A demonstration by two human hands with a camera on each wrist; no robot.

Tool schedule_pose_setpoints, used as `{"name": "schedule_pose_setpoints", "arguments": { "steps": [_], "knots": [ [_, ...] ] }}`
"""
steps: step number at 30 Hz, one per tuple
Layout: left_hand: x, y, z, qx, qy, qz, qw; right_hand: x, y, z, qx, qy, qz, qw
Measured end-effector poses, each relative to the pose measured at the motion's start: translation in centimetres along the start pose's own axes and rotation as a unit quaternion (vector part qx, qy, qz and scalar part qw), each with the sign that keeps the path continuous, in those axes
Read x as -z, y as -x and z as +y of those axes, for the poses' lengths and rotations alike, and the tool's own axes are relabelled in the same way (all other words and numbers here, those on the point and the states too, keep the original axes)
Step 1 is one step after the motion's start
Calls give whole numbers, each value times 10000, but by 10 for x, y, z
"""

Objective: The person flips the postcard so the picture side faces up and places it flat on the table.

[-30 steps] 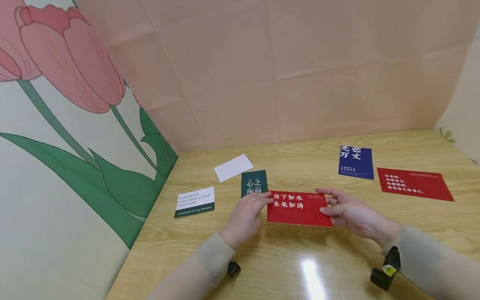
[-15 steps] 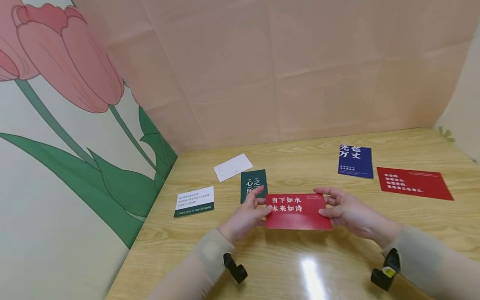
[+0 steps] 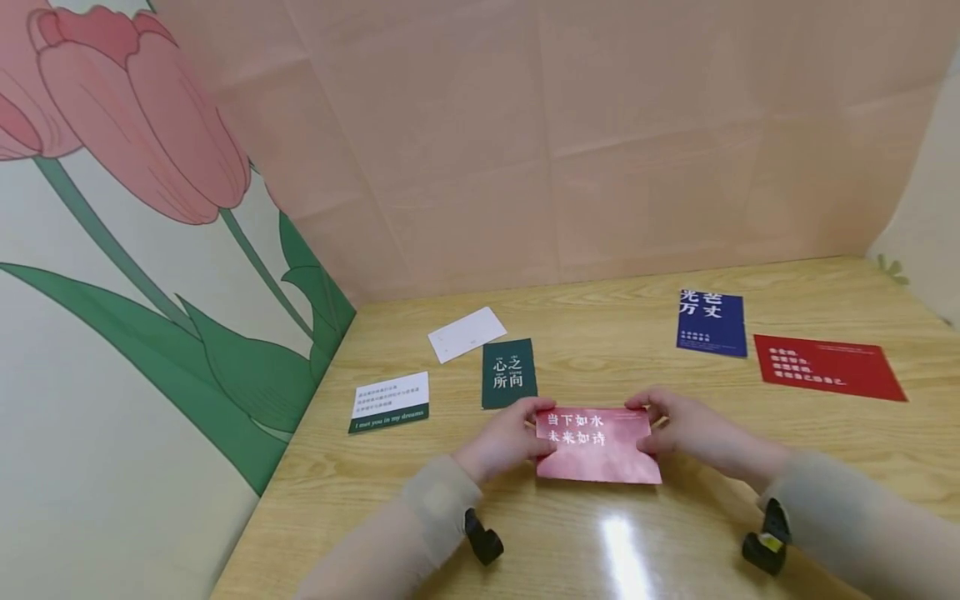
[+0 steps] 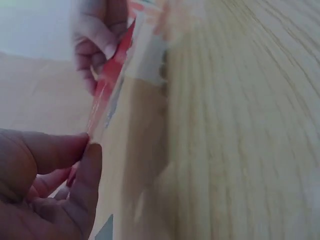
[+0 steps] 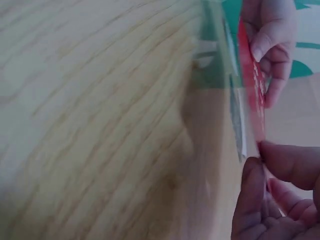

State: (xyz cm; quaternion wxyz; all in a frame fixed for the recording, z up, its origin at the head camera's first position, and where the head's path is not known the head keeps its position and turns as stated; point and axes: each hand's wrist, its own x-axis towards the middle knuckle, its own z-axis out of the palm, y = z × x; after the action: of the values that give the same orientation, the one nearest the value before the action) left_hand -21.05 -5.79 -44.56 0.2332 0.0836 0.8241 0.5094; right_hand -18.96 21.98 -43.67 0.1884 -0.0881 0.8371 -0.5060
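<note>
A red card (image 3: 597, 463) with white lettering is held just off the wooden table in front of the person, its printed face glossy with reflected light. Thumb and fingers of the left hand (image 3: 504, 440) pinch its left edge. At the opposite edge the right hand (image 3: 692, 433) pinches it the same way. In the left wrist view the card (image 4: 104, 90) appears nearly edge-on, slanting between both hands. The right wrist view likewise shows the card (image 5: 255, 92) edge-on, with the right thumb and fingers (image 5: 290, 162) on its near end. Its back is mostly hidden.
On the table (image 3: 420, 517) lie a dark green card (image 3: 509, 392), a white card (image 3: 467, 335) and a white-and-green card (image 3: 390, 402) to the left. A blue card (image 3: 711, 325) and another red card (image 3: 832, 367) lie right. A pinkish sheet (image 3: 600, 150) hangs behind.
Both hands have brought the red card lower and closer to the person, and its face has turned shinier. The left hand shifted its hold on the left edge, uncovering the dark green card.
</note>
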Motion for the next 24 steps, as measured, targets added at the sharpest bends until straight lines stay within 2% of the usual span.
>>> {"name": "schedule_pose_setpoints", "arguments": {
  "steps": [2, 5, 8, 11, 17, 19, 21, 22, 24],
  "knots": [
    [-5, -2, 0, -85, -813, 136, 9966, 0, -1, 2, 13, 538, 72, 9985],
    [-12, -5, 2, -262, -1855, 316, 9818, -3, -3, 4, 48, 946, 184, 9953],
    [-17, -5, 3, -401, -2475, 402, 9672, -6, -5, 6, 151, 1214, 259, 9921],
    [-21, -4, 3, -485, -2807, 443, 9575, -7, -6, 8, 222, 1489, 273, 9882],
    [-26, -4, 1, -376, -2837, 434, 9572, -7, -7, 7, 280, 2012, 319, 9786],
    [-27, -3, 1, -411, -3029, 410, 9513, -6, -7, 7, 280, 2140, 348, 9758],
    [-27, 1, 3, -639, -3590, 299, 9307, -6, -7, 7, 267, 2243, 373, 9734],
    [-26, 3, 3, -804, -3929, 194, 9159, -6, -7, 6, 264, 2287, 377, 9724],
    [-24, 10, 5, -1159, -4691, -126, 8754, -6, -7, 6, 290, 2396, 393, 9696]
  ]
}}
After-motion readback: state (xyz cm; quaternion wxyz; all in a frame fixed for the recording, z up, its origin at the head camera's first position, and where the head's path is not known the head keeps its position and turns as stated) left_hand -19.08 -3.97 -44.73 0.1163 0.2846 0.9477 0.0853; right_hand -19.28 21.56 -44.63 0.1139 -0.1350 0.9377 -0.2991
